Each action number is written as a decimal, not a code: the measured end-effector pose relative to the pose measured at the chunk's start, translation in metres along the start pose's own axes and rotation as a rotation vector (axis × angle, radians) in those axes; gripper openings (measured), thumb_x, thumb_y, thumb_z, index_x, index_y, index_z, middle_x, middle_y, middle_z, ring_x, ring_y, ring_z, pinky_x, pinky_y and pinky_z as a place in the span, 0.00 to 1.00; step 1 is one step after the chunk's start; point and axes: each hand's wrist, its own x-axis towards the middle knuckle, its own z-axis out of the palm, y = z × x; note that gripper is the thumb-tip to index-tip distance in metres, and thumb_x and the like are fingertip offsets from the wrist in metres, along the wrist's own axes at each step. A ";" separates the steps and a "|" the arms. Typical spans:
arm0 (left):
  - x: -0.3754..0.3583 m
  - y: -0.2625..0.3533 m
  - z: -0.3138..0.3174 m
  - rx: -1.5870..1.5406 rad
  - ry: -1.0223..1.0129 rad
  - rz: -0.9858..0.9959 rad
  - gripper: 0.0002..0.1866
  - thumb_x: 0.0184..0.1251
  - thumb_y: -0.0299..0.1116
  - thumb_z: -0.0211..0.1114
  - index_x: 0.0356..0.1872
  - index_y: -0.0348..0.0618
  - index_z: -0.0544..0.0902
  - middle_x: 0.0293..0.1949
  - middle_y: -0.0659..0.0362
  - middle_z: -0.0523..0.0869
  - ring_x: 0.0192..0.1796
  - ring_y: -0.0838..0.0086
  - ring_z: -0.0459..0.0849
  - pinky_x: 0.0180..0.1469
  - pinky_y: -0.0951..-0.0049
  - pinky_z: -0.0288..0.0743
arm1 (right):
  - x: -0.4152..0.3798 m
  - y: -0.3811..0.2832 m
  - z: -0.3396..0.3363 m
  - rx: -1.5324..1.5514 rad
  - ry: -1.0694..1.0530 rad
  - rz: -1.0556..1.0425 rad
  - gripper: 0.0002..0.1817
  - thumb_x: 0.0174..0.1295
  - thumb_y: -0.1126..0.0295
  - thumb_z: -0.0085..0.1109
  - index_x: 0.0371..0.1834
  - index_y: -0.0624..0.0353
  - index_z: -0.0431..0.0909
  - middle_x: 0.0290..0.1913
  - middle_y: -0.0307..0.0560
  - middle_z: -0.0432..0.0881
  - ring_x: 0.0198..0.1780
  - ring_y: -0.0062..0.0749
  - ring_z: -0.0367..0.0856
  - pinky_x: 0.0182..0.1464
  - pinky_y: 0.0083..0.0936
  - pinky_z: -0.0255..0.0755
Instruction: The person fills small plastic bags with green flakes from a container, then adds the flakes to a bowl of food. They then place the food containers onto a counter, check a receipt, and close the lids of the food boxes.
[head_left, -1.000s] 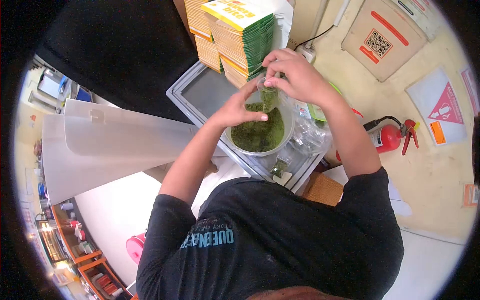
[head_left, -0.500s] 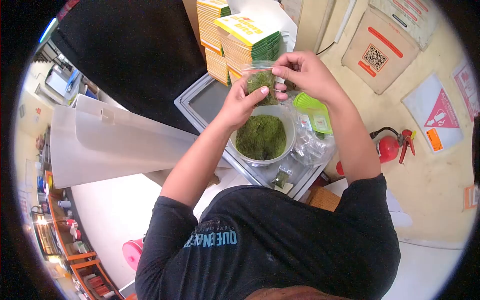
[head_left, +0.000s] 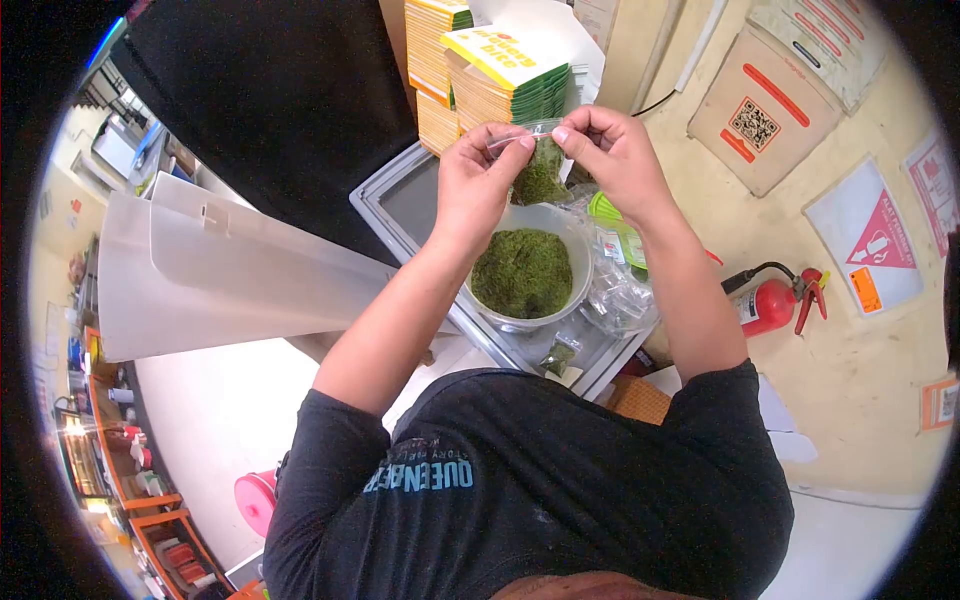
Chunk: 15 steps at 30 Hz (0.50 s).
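Observation:
A small clear zip bag (head_left: 541, 182) with green, dried, shredded flakes in its lower part hangs upright between my hands. My left hand (head_left: 474, 182) pinches one end of its top edge between thumb and fingers. At the other end, my right hand (head_left: 618, 162) pinches the same edge, thumb pressed on the strip. Just below the bag stands a white round tub (head_left: 583, 262) holding a heap of the same green flakes (head_left: 522, 270). Beside the tub are a bright green lid or basket (head_left: 606, 208) and a pile of clear plastic bags (head_left: 612, 290).
The tub stands on a grey-framed surface (head_left: 385, 190). Stacks of printed cartons (head_left: 510, 85) rise behind it. A small filled bag (head_left: 560, 356) lies near the front edge. A red fire extinguisher (head_left: 768, 306) is at right, a large translucent sheet (head_left: 250, 270) at left.
My left hand has shifted from holding the bag's side up to its top edge. Both hands now pinch that edge, and the bag hangs below them.

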 end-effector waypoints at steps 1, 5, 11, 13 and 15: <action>-0.001 0.001 0.001 -0.016 0.002 -0.014 0.06 0.72 0.27 0.69 0.44 0.36 0.84 0.38 0.64 0.88 0.40 0.85 0.81 0.45 0.83 0.74 | -0.001 -0.001 0.003 0.016 0.014 -0.001 0.08 0.69 0.69 0.67 0.37 0.63 0.84 0.31 0.29 0.81 0.33 0.11 0.73 0.36 0.16 0.69; -0.002 0.006 0.004 -0.041 -0.001 -0.040 0.05 0.71 0.26 0.69 0.43 0.36 0.84 0.38 0.63 0.87 0.40 0.85 0.81 0.44 0.83 0.74 | -0.004 -0.003 0.009 0.071 0.036 0.005 0.07 0.68 0.70 0.68 0.38 0.63 0.85 0.33 0.31 0.83 0.35 0.12 0.76 0.39 0.15 0.72; -0.005 0.012 0.006 0.092 -0.024 -0.046 0.06 0.71 0.28 0.69 0.43 0.37 0.84 0.38 0.62 0.88 0.41 0.83 0.83 0.47 0.80 0.75 | -0.008 -0.008 0.009 0.050 0.035 0.019 0.07 0.67 0.70 0.69 0.40 0.63 0.85 0.34 0.32 0.85 0.35 0.12 0.77 0.40 0.16 0.73; -0.006 0.013 0.006 0.135 -0.022 -0.045 0.06 0.71 0.28 0.69 0.43 0.37 0.84 0.39 0.62 0.89 0.41 0.82 0.83 0.49 0.79 0.76 | -0.008 -0.007 0.010 0.032 0.036 0.008 0.07 0.67 0.70 0.69 0.40 0.63 0.85 0.34 0.32 0.85 0.35 0.12 0.77 0.40 0.16 0.73; -0.007 0.013 0.006 0.166 -0.015 -0.030 0.06 0.71 0.29 0.70 0.42 0.37 0.85 0.38 0.62 0.89 0.41 0.82 0.83 0.48 0.79 0.76 | -0.009 -0.006 0.012 0.019 0.035 -0.008 0.07 0.67 0.70 0.68 0.40 0.63 0.85 0.34 0.33 0.85 0.36 0.12 0.77 0.40 0.17 0.73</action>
